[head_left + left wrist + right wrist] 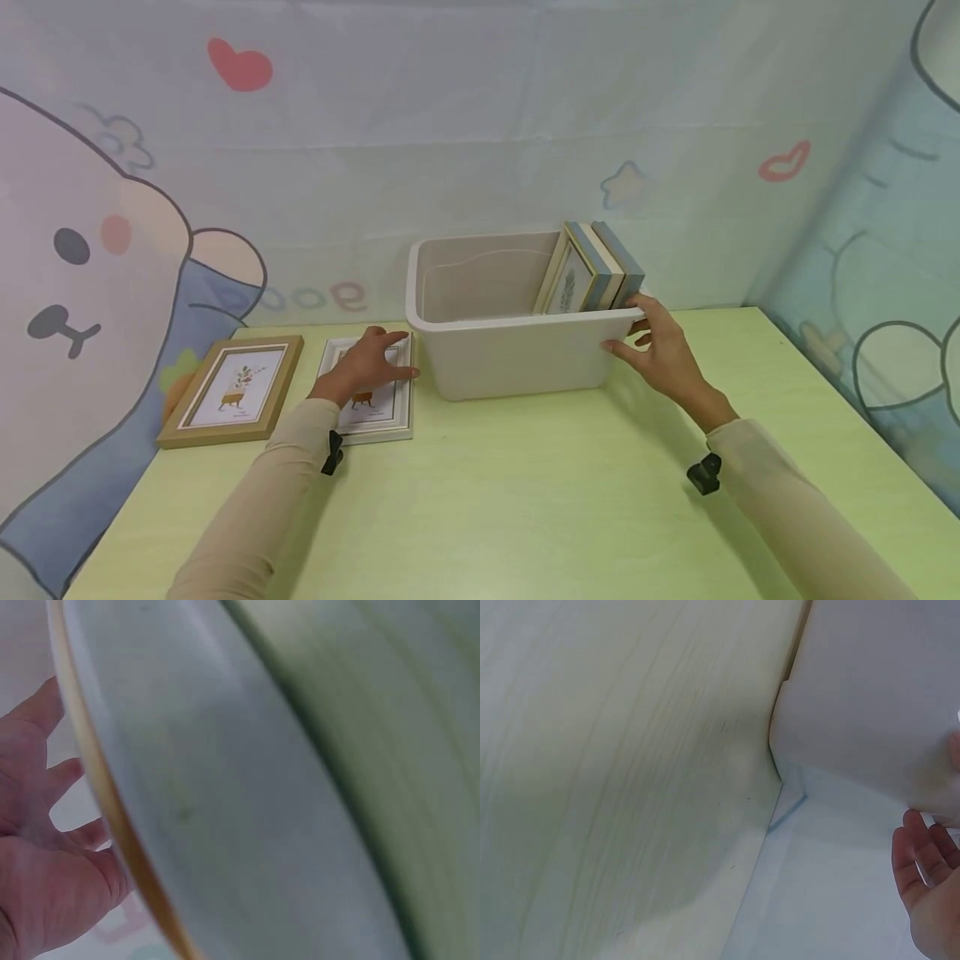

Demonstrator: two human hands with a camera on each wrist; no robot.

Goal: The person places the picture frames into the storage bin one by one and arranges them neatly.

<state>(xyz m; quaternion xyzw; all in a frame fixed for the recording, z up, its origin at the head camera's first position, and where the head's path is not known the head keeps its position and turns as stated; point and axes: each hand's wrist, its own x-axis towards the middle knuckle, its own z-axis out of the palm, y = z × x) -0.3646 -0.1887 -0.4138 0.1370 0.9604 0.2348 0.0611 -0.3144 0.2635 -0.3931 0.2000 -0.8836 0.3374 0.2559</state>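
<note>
A white plastic storage bin (517, 362) stands on the table, with several picture frames (573, 279) leaning upright in its right end. My right hand (663, 354) grips the bin's front right corner, its thumb on the front wall and fingers bent round the end; in the right wrist view, those fingers (911, 862) are by the bin's edge. My left hand (367, 367) is over a white picture frame (386, 421) lying face up, thumb and forefinger spread toward the bin's left side. In the left wrist view, that hand (45, 825) is partly hidden behind a pale, tan-edged surface.
A wooden-edged picture frame (273, 371) lies face up on the table's left side. The pale green table (510, 500) extends in front of the bin. A cartoon-printed cloth backdrop (480, 125) rises behind it and along both sides.
</note>
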